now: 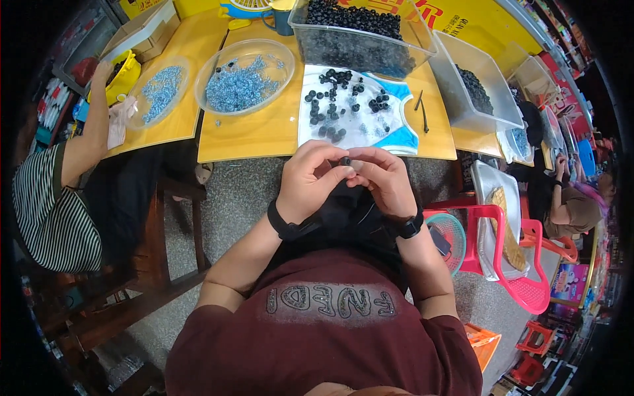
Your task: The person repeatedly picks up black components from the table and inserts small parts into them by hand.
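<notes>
Both hands meet over my lap, just off the front edge of the table. My left hand [308, 179] is closed, pinching a small round black part [345, 161] between thumb and fingertips. My right hand [386, 179] is closed against it, its thumb and forefinger also at the small piece; anything else in those fingertips is too small to make out. Just beyond, a white and blue cloth [389, 135] lies on the yellow table [264, 142] with several loose black parts [338, 78] scattered over it. A round clear tray [199, 92] of small bluish transparent pieces [239, 86] stands to the left.
A clear bin [406, 46] heaped with black parts stands at the back, another bin [492, 119] to its right. Two dark thin strips [422, 113] lie near the cloth. A person [63, 198] sits at left by a yellow basket [124, 76]. A pink chair [492, 211] stands at right.
</notes>
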The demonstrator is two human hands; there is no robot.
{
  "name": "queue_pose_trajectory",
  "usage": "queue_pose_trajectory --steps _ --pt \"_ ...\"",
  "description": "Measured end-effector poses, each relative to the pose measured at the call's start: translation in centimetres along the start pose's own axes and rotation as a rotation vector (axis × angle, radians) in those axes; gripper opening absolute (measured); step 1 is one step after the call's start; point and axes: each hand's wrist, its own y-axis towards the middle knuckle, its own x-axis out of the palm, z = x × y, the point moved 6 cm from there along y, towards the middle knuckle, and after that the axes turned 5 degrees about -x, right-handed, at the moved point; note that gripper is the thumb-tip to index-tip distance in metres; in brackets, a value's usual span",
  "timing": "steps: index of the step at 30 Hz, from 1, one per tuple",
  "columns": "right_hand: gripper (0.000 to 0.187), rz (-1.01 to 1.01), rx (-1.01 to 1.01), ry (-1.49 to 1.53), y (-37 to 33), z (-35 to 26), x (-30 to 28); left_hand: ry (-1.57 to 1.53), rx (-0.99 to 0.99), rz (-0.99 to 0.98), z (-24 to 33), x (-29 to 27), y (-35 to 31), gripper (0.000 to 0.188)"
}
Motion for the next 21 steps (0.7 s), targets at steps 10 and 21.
queue_pose_trajectory --steps 10,21 --pt "0.014 0.067 -0.027 -0.1 0.2 1.0 -2.1 0.322 0.173 -0.039 1.2 0.8 0.0 0.023" --pt "0.017 0.383 -0.455 -1.227 3.6 -6.6 -8.4 -0.215 -0.405 -0.124 -3.1 0.3 0.1 0.021"
